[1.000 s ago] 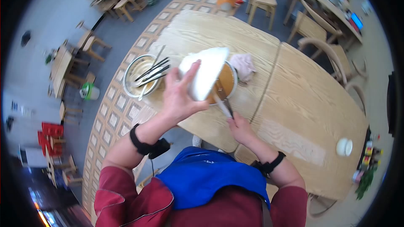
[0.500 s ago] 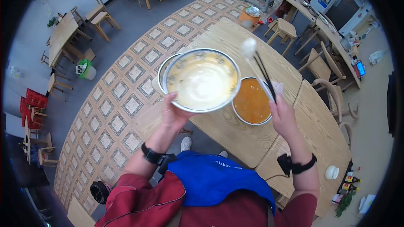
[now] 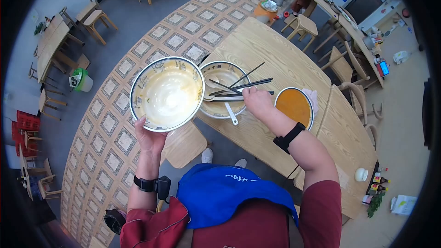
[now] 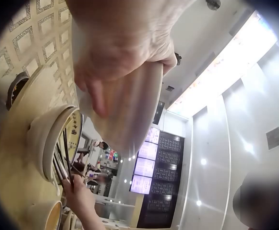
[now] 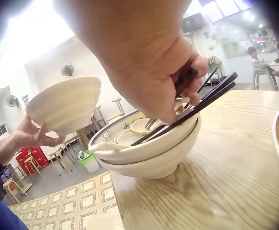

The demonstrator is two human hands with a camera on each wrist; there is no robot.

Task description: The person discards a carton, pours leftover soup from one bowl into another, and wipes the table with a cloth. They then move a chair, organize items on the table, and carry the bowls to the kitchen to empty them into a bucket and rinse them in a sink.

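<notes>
Two hands busy: we log the left hand [image 3: 150, 138] gripping the tilted bowl [image 3: 167, 96], now swung clear of the soup; the right hand [image 3: 258, 102] has lowered pinched chopsticks [image 5: 185, 79] into the stacked bowls [image 5: 154, 164], gathering them there. Soup [image 3: 293, 105] sits apart.

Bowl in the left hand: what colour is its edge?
The bowl is edged dark blue; head view shows best.
</notes>
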